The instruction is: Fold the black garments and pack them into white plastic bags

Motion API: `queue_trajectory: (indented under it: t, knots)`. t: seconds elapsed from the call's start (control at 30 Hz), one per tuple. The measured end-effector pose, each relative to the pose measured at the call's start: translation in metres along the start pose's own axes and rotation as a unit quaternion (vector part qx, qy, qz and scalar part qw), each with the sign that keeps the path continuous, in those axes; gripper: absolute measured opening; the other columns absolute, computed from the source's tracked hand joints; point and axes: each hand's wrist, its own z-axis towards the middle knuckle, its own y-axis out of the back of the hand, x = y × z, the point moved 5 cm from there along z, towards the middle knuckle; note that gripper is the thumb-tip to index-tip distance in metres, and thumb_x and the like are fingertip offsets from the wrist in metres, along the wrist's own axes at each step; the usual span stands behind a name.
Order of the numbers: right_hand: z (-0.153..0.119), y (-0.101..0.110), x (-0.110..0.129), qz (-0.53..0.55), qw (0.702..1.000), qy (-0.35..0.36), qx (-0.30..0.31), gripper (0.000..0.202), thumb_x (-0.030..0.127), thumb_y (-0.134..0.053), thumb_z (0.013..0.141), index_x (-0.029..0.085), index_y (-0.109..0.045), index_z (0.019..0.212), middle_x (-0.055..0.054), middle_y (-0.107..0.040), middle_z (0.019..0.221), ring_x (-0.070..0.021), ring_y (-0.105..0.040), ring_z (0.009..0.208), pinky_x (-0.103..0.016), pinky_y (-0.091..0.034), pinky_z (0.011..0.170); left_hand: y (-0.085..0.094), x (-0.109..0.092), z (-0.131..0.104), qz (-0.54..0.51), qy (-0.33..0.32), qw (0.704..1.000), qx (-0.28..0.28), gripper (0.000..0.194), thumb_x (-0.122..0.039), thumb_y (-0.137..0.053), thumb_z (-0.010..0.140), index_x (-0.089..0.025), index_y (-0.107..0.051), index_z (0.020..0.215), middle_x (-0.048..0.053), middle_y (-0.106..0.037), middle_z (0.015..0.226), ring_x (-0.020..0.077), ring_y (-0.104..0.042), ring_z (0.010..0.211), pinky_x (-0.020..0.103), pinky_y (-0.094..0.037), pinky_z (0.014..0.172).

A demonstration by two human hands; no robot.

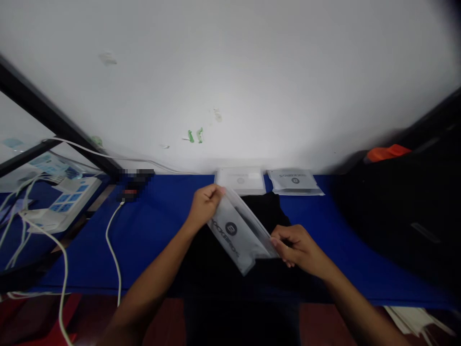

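A frosted plastic zip bag (230, 233) with a round logo and dark lettering hangs tilted between my hands. My left hand (205, 206) pinches its upper left corner. The lower right end of the same edge is gripped by my right hand (297, 247). Whether anything lies inside the bag I cannot make out. Beneath it, a black cloth item (264, 211) is spread on the blue-covered table (154, 230). Farther back, against the wall, lie a pale flat packet (240, 181) and a similar printed zip bag (295, 182).
At the left stand a white power strip (68, 204) with blue sockets and a loose white cable (113, 250). A large black bag (399, 226) occupies the right side, with an orange item (388, 153) on top. A white wall (273, 96) rises behind the table.
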Motion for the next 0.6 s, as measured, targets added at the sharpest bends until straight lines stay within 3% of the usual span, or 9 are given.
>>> queue_trajectory:
  t: [0.17, 0.27, 0.37, 0.47, 0.6]
  knots:
    - [-0.012, -0.002, 0.001, -0.027, 0.999, 0.031, 0.01, 0.023, 0.032, -0.057, 0.095, 0.019, -0.057, 0.076, 0.004, -0.056, 0.058, -0.0082, -0.053, 0.046, -0.019, -0.039, 0.046, 0.023, 0.01, -0.001, -0.011, 0.024, 1.0, 0.009, 0.04, -0.048, -0.058, 0.087, -0.016, -0.054, 0.064, -0.004, -0.04, 0.057, 0.0092, -0.034, 0.052, 0.02, -0.027, 0.048]
    - [-0.005, 0.003, 0.01, 0.005, 0.999, 0.035, -0.03, 0.016, 0.033, -0.053, 0.098, 0.022, -0.062, 0.104, -0.001, -0.066, 0.082, -0.0106, -0.059, 0.057, -0.023, -0.048, 0.054, 0.018, 0.002, -0.009, -0.024, 0.033, 0.999, 0.032, 0.041, -0.049, -0.057, 0.088, -0.016, -0.053, 0.064, -0.005, -0.039, 0.056, 0.0087, -0.033, 0.051, 0.02, -0.026, 0.047]
    - [0.008, 0.0, 0.025, -0.027, 0.997, 0.066, -0.012, 0.022, 0.033, -0.05, 0.099, 0.027, -0.063, 0.116, -0.005, -0.067, 0.105, -0.0154, -0.065, 0.081, -0.029, -0.053, 0.071, 0.007, -0.009, -0.017, -0.029, 0.034, 0.997, 0.059, 0.041, -0.049, -0.056, 0.088, -0.016, -0.052, 0.064, -0.005, -0.038, 0.056, 0.0086, -0.033, 0.051, 0.02, -0.027, 0.047]
    - [0.02, -0.006, 0.033, -0.039, 0.995, 0.086, 0.007, 0.023, 0.033, -0.051, 0.099, 0.027, -0.063, 0.117, -0.005, -0.067, 0.107, -0.0191, -0.064, 0.097, -0.033, -0.051, 0.083, -0.001, -0.02, -0.022, -0.026, 0.019, 0.997, 0.073, 0.04, -0.047, -0.053, 0.09, -0.016, -0.051, 0.064, -0.004, -0.042, 0.059, 0.0091, -0.036, 0.054, 0.02, -0.029, 0.048]
    - [0.027, -0.005, 0.025, 0.046, 0.996, 0.065, -0.048, 0.022, 0.037, -0.056, 0.097, 0.027, -0.06, 0.116, -0.004, -0.067, 0.103, -0.0173, -0.063, 0.092, -0.029, -0.05, 0.077, -0.002, -0.025, -0.025, -0.017, 0.01, 0.997, 0.073, 0.038, -0.045, -0.053, 0.09, -0.016, -0.054, 0.066, -0.003, -0.045, 0.062, 0.0096, -0.039, 0.056, 0.019, -0.031, 0.05]
